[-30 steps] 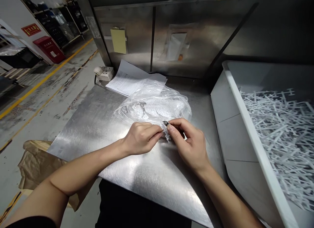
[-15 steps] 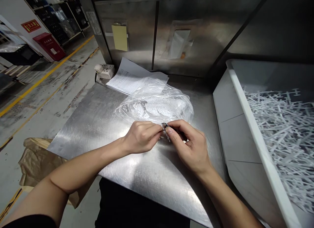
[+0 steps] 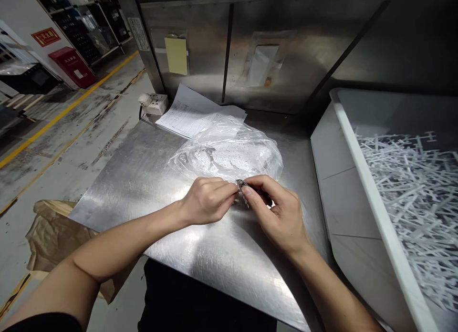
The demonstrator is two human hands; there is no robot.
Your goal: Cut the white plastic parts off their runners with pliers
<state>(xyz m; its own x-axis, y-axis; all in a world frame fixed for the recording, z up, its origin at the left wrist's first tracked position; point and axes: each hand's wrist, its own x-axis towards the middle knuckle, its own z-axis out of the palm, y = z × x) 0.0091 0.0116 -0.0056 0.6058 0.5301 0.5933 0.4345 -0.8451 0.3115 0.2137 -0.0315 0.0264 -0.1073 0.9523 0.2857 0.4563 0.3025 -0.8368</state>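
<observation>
Over the tabletop (image 3: 179, 260), your right hand (image 3: 279, 210) curls closed round a small metal tool (image 3: 241, 182); your left hand (image 3: 208, 201), fingertips pinched together, seems to hold (contact is mostly hidden) a white plastic piece (image 3: 246, 203) between them, probably light, stiff, brittle, best gripped by one end.

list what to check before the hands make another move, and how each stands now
1. Tool gripped: ok; the right hand holds the small dark tool between thumb and fingers.
2. Left hand has a secure pinch: cannot tell; its fingers are closed, but hide what they hold.
3. Tool tip well clear of the left fingertips: not ok; they are very close.
4. Papers away from the hands: ok; they lie beyond the clear plastic bag.
5. Bin open at the top: ok; white pieces show inside.
</observation>
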